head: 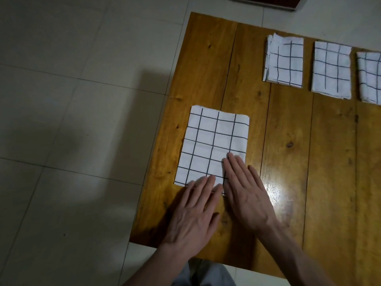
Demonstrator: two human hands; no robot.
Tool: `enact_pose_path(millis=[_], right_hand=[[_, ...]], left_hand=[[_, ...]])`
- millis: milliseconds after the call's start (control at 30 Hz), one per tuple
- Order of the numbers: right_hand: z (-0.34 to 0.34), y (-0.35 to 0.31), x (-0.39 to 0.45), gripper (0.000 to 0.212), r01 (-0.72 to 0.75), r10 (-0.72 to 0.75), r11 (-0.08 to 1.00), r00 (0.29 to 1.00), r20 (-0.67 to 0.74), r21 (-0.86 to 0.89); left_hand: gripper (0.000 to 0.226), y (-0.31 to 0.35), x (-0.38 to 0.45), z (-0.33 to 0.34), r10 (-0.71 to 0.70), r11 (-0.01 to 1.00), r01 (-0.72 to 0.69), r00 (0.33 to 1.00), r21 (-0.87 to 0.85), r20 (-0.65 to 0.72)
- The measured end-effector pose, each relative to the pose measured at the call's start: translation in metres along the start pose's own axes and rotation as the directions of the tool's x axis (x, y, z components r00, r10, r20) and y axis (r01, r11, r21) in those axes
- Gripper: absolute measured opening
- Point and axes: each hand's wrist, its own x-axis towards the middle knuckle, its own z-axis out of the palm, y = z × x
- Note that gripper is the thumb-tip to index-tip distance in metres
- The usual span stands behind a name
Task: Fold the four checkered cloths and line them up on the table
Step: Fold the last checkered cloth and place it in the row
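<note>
A white cloth with a dark grid (214, 141) lies flat as a long rectangle near the wooden table's (288, 162) left edge. My left hand (195, 211) rests flat with its fingertips on the cloth's near edge. Beside it, my right hand (245, 188) lies flat over the cloth's near right corner. Neither hand grips anything. Three folded checkered cloths sit in a row at the far side: one (283, 61), a second (331, 70) to its right, and a third (370, 77) cut off by the right frame edge.
Pale floor tiles (72, 120) surround the table on the left and far side. A dark object with a white rim (266, 1) sits on the floor beyond the table. Bright glare (276, 193) marks the wood just right of my right hand.
</note>
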Motion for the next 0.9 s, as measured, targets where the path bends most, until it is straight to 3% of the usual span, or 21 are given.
enact_pose_path(millis=[233, 500, 667, 900], right_hand=[[-0.019, 0.013, 0.008, 0.056, 0.048, -0.047, 0.996, 0.999, -0.017, 0.077], [-0.028, 0.030, 0.023, 0.042, 0.071, -0.071, 0.997, 0.997, 0.000, -0.004], [-0.036, 0.026, 0.006, 0.050, -0.029, 0.027, 0.995, 0.999, -0.023, -0.090], [-0.033, 0.004, -0.024, 0.053, -0.157, 0.157, 0.987, 0.987, -0.021, -0.013]], left_hand=[[0.066, 0.015, -0.004, 0.003, 0.057, 0.997, -0.056, 0.998, 0.046, -0.014], [0.064, 0.022, 0.001, -0.003, 0.032, 0.997, -0.034, 0.999, 0.069, 0.041], [0.063, 0.003, 0.001, -0.012, 0.016, 0.996, -0.016, 1.000, 0.092, 0.003], [0.070, -0.031, 0.006, -0.018, -0.141, 0.986, 0.142, 0.990, 0.088, -0.014]])
